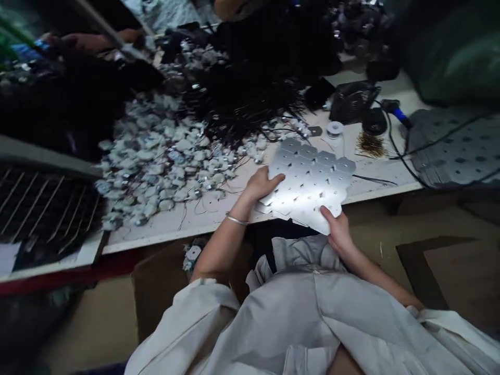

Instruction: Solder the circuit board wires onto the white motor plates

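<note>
A silvery flat metal sheet (308, 179) with scalloped edges and rows of small holes is held over the front edge of the workbench. My left hand (261, 185) grips its left side, thumb on top and fingers hidden beneath. At the lower right corner, my right hand (336, 229) pinches the sheet with the thumb above. More sheet edges show under its near left side, so it may be a stack. Left of the sheet lies a large heap of small white parts (167, 156) with thin wires.
Bundles of black wires (250, 99) lie behind the heap. A solder spool (334, 130), a brass wool pad (370, 145), a small black fan (351, 101) and a blue-and-black handled tool (400, 115) stand at right, beside more perforated sheets (457, 146). Another person's arm (97, 41) shows far left.
</note>
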`<move>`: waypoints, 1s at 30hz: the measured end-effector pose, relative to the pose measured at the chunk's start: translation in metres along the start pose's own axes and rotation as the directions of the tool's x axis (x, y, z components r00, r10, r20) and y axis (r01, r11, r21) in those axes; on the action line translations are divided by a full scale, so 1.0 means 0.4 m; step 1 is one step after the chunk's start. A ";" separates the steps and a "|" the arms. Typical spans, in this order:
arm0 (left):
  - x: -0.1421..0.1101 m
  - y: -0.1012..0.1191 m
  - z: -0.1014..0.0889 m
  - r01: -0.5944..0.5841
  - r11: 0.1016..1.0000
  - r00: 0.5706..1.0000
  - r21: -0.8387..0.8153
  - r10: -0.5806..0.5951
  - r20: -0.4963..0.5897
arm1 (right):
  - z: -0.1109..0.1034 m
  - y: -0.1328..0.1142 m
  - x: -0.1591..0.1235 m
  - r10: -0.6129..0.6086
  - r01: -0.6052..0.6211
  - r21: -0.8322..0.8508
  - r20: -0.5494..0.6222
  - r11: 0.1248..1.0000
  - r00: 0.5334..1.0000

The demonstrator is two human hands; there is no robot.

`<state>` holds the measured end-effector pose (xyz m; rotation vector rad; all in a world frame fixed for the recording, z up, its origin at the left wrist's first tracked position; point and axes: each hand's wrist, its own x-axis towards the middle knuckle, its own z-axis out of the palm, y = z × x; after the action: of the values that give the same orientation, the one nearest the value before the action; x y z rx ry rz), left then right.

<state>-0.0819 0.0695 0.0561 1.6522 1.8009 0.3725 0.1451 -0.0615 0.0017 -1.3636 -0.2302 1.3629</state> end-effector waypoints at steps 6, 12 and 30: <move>-0.048 0.004 0.028 0.029 0.987 0.998 -0.158 -0.038 -0.057 | -0.052 -0.004 -0.022 -0.108 0.105 -0.196 -0.006 0.975 0.994; -0.135 0.010 -0.003 -0.189 0.896 0.939 -0.402 0.046 -0.340 | -0.058 -0.096 -0.060 -0.339 0.336 -0.323 0.049 0.885 0.939; -0.272 0.324 0.463 -0.259 0.504 0.729 -0.824 0.661 0.176 | -0.459 -0.436 -0.527 -0.631 0.078 -0.835 -0.346 0.544 0.694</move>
<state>0.1342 -0.0545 0.0272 1.3881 0.5870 0.7701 0.3176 -0.2628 0.1974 -2.2563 -0.6877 0.3083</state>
